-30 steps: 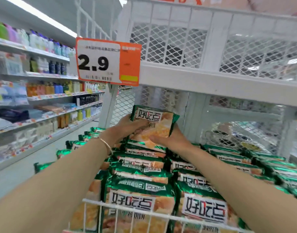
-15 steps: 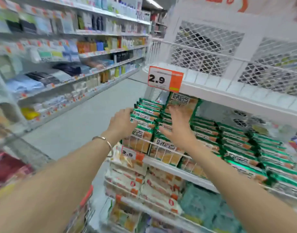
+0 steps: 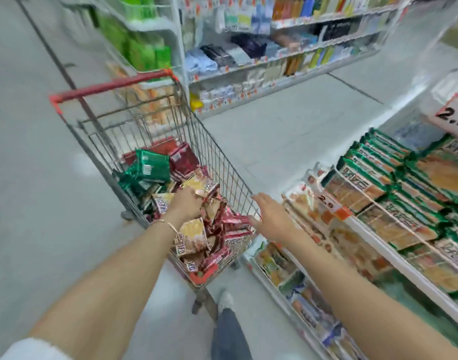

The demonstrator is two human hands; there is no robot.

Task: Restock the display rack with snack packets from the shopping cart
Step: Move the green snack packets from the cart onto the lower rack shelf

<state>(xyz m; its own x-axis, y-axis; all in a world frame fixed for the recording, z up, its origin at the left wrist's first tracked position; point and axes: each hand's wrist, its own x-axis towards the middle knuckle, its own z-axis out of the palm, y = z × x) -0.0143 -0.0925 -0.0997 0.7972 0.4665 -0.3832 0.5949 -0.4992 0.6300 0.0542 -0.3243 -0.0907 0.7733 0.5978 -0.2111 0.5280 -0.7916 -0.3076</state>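
left hand (image 3: 186, 203) down among red snack packets (image 3: 231, 227) in shopping cart (image 3: 113, 87), grip cannot be told | right hand (image 3: 270, 219) above cart's right rim, fingers spread, released | display rack (image 3: 404, 266) at right | both hands were on rack's green packets (image 3: 373, 165) before

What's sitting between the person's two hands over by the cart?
The head view shows red snack packets heaped in the shopping cart, and the cart's wire side wall, between the left hand and the right hand.
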